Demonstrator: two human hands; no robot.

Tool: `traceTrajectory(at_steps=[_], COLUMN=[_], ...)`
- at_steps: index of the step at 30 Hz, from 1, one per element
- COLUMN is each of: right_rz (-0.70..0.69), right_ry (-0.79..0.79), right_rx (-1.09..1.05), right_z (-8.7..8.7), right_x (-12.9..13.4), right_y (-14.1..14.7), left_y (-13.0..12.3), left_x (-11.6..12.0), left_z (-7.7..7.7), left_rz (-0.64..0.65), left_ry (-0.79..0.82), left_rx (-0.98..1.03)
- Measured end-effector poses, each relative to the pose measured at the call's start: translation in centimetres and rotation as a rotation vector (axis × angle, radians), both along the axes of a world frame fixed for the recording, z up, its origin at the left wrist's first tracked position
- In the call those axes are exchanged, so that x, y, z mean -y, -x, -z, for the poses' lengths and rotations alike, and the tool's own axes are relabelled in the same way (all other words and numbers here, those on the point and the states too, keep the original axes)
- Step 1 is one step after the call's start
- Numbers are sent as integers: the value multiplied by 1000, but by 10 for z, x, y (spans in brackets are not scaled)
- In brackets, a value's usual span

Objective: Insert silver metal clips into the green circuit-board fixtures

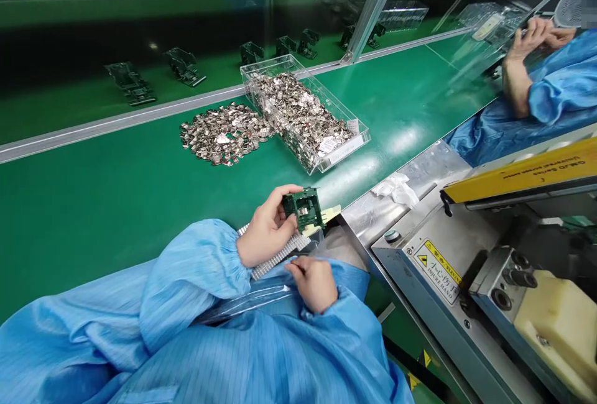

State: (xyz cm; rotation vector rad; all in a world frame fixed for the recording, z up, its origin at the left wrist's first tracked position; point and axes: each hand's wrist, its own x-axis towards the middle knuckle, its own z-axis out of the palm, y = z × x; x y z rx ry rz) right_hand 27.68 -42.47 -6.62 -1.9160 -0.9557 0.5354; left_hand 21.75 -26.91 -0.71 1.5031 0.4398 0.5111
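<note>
My left hand is closed around a dark green plastic housing, with thumb and fingers gripping its left side. A small silvery piece shows inside the housing's opening. Lower and a little to the right, my right hand is in a pinch near my lap, apart from the housing. Whatever its fingertips hold, if anything, is too small to make out. Under my left wrist lies a strip of small whitish pieces in rows, partly hidden by the hand and sleeve.
A clear plastic box full of small metal parts stands beyond my hands, beside a loose metal pile. Several green housings stand along the back. At right are a machine, a yellow sensor bar and a co-worker's hands.
</note>
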Motion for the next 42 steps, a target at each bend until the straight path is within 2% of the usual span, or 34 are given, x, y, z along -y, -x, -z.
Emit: traceTrajectory(at_steps=[3, 6, 9, 12, 16, 23, 28, 32, 39, 42], right_rz=[100, 171, 193, 227, 261, 275, 316, 288, 85, 127], right_ry=[-10, -118, -300, -421, -397, -268, -340, -437, -452, -490], right_rx=[54, 114, 168, 178, 196, 185, -43, -292, -261, -342], right_z=[-34, -66, -80, -79, -78, -86, -78, -77, -89, -88], right_x=[13, 11, -7, -29, -45, -46, -49, -41, -9, -6], right_y=[-9, -20, -27, -28, -23, -21, -23, -27, -30, -25], left_y=[2, 5, 7, 8, 9, 9, 10, 14, 18, 18], left_x=[-1, -2, -3, -3, -3, -1, 0, -3, 2, 15], left_z=[1, 2, 1, -2, -6, -8, -7, -8, -25, -29], left_rz=[3, 21, 38, 59, 86, 105, 117, 133, 235, 295], left_ry=[-41, -110, -193, -248, -281, -277, -258, -236, -175, -188], left_rx=[22, 18, 4, 4, 15, 50, 46, 8, 25, 58])
